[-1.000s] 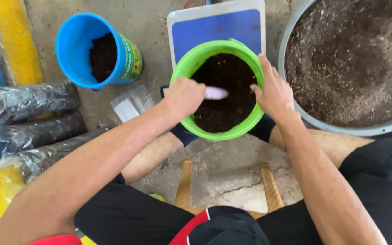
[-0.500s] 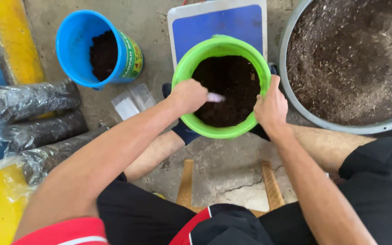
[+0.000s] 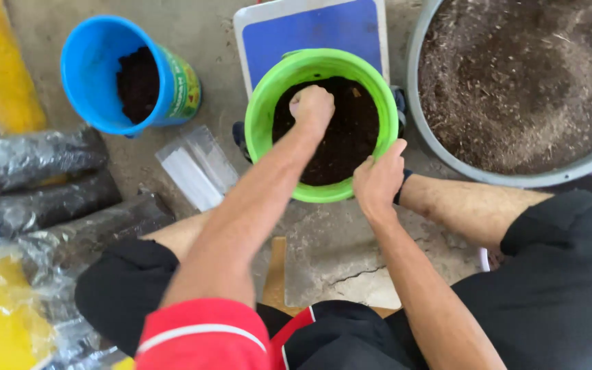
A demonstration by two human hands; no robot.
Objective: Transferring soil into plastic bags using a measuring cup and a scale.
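Note:
A bright green pot (image 3: 263, 103) of dark soil (image 3: 351, 137) stands on the ground between my knees. My left hand (image 3: 313, 106) is down inside it, closed into a fist and pressed into the soil; the small white stick it held a moment ago is hidden in the fist. My right hand (image 3: 378, 179) grips the pot's near right rim, thumb on the inside.
A blue bucket (image 3: 97, 41) holding some dark soil stands at the far left. A large grey basin (image 3: 515, 82) of coarse soil mix fills the right. A blue and white board (image 3: 310, 27) lies under the pot. Soil-filled plastic bags (image 3: 35, 164) and small clear bags (image 3: 193, 168) lie at left.
My left hand has turned downwards and pushed into the middle of the soil, so the white stick no longer shows. My right hand slid along the rim towards me.

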